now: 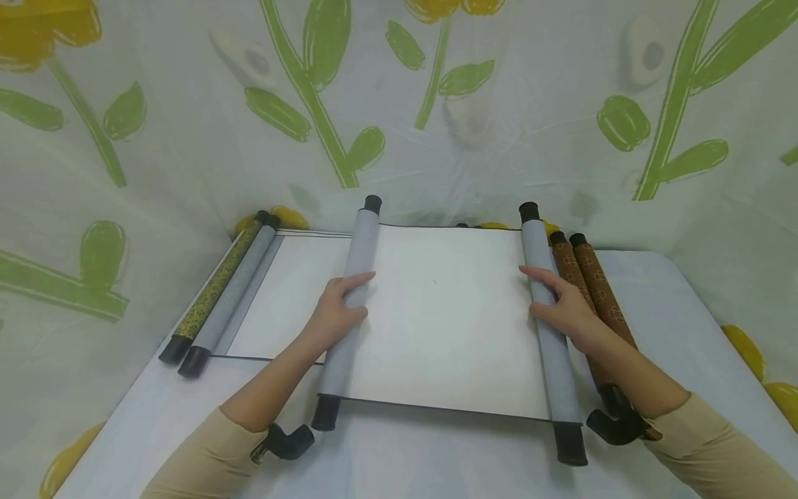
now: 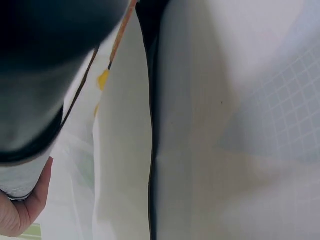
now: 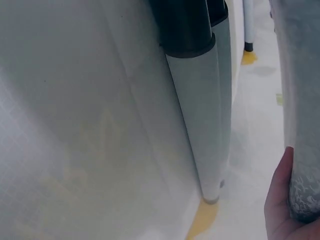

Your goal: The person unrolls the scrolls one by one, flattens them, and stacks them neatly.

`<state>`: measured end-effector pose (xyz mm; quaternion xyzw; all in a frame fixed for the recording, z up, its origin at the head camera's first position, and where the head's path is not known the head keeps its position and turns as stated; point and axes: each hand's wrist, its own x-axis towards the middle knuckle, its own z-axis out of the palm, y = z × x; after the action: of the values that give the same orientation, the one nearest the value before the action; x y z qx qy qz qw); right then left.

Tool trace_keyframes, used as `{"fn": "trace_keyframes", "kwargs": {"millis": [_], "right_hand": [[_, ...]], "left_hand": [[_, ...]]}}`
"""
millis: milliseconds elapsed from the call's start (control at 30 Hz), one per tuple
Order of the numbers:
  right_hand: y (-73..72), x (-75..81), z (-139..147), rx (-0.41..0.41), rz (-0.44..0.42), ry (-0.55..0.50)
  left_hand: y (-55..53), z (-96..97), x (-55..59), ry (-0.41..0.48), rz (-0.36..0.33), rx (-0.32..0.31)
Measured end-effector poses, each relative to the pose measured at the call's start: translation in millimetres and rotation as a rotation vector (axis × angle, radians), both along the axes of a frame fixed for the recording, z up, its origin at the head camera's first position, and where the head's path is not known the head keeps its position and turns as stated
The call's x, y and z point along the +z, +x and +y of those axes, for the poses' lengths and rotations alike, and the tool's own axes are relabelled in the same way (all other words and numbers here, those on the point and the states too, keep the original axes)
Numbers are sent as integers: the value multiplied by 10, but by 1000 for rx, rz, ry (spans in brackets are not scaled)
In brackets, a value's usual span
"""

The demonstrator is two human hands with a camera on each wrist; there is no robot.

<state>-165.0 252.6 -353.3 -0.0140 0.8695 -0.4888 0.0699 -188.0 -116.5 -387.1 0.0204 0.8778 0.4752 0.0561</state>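
A hanging scroll lies partly unrolled between both hands, its blank white sheet (image 1: pixel 445 326) stretched flat. My left hand (image 1: pixel 333 315) grips the grey left roller (image 1: pixel 339 360), thumb and index finger showing on the near side. Around the grey right roller (image 1: pixel 555 374), the right hand (image 1: pixel 567 312) holds in the same way. Both rollers end in black knobs. From the left wrist, a dark knob (image 2: pixel 55 30) fills the upper corner and the left fingers (image 2: pixel 42 187) curl at the roller's far part. In the right wrist view, fingers (image 3: pixel 280 185) wrap the grey patterned roller (image 3: pixel 307 105).
At the left of the white-covered table (image 1: pixel 436 461) lie a yellow-green patterned roller (image 1: pixel 215 284), a grey roller (image 1: pixel 233 291) and another white sheet (image 1: pixel 287 298). Two brown patterned rollers (image 1: pixel 601 291) lie beneath the right forearm. A flower-printed curtain (image 1: pixel 517 152) rises behind.
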Motion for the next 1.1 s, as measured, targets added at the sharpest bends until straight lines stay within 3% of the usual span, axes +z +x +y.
{"fn": "trace_keyframes", "kwargs": {"millis": [400, 1100], "right_hand": [[1, 6, 10, -23, -3, 67], [-10, 18, 83, -14, -4, 39]], "left_hand": [[13, -30, -4, -37, 0, 3], [-16, -106, -54, -51, 7, 1]]}}
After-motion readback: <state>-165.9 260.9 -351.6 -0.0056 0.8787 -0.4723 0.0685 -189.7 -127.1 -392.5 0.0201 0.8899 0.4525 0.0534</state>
